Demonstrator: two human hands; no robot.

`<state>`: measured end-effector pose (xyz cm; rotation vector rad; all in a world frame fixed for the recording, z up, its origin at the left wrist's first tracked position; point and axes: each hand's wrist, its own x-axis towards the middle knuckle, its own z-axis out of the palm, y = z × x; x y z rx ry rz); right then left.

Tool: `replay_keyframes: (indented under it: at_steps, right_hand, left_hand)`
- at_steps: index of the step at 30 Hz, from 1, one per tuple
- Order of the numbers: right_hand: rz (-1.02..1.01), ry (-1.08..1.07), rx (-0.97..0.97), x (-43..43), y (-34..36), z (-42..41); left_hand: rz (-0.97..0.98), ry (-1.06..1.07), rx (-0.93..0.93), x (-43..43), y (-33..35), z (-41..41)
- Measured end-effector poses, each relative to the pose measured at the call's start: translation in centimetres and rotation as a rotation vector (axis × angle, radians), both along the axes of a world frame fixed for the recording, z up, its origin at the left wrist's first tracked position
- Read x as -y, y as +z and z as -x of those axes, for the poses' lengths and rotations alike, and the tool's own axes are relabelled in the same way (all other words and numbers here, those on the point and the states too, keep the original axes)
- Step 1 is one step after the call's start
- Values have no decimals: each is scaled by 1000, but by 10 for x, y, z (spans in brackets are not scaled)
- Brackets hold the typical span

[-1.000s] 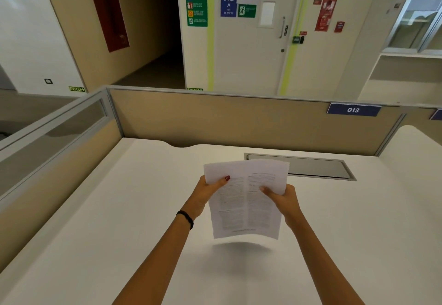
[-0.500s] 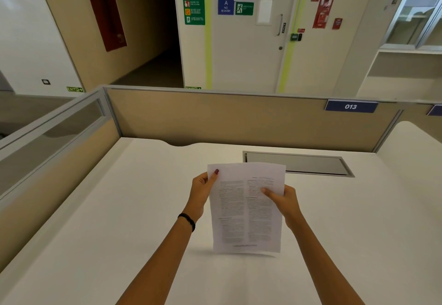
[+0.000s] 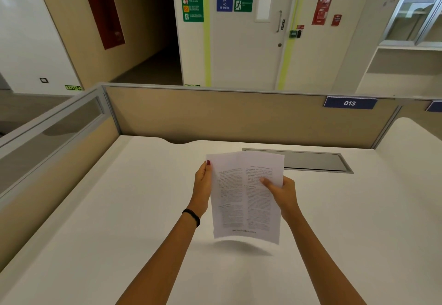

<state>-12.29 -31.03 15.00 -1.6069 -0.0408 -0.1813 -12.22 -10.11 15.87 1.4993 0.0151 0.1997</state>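
Mid-frame: printed sheets [image 3: 244,199] above the white desk [image 3: 114,214].
I see left hand [image 3: 203,190] and right hand [image 3: 281,193] pinching opposite side edges (thumbs in front); partition [image 3: 227,116] behind.

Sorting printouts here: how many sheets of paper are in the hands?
2. They overlap, fanned at the top: one sheet shows toward the left hand, the other sheet toward the right hand. More may be hidden between them.

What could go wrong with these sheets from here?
The sheets are fanned apart at the top, so tapping them on the desk askew could crease a corner. The left hand and right hand pinch only the upper side edges; the lower end hangs free above the desk, and a sheet might slip out.
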Motion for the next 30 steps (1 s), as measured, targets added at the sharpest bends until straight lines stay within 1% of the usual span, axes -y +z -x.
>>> replay_keyframes:
  at_steps: [2, 5, 9, 12, 15, 21, 24, 30]
  right_hand:
    - [-14, -7, 20, -2, 4, 1]
    - [-43, 10, 29, -4, 8, 2]
    - [-49, 42, -2, -4, 2, 6]
    - [-11, 86, -47, -5, -12, 10]
    - [-10, 85, -59, -8, -18, 14]
    - [-3, 52, -60, -5, -15, 14]
    - [17, 54, -65, -1, -14, 15]
    - [90, -28, -68, 15, -29, 20]
  left_hand:
    - [-7, -18, 73, -1, 6, 1]
    - [-107, 3, 187, 1, 11, 4]
    - [-160, 62, 250, 5, 1, 13]
    - [-155, 68, 181, 5, -24, 17]
    - [-120, 80, 122, 9, -36, 21]
    - [-48, 181, 77, 9, -30, 14]
    - [-28, 191, 68, 7, -29, 11]
    - [-80, 162, -4, 6, -33, 6]
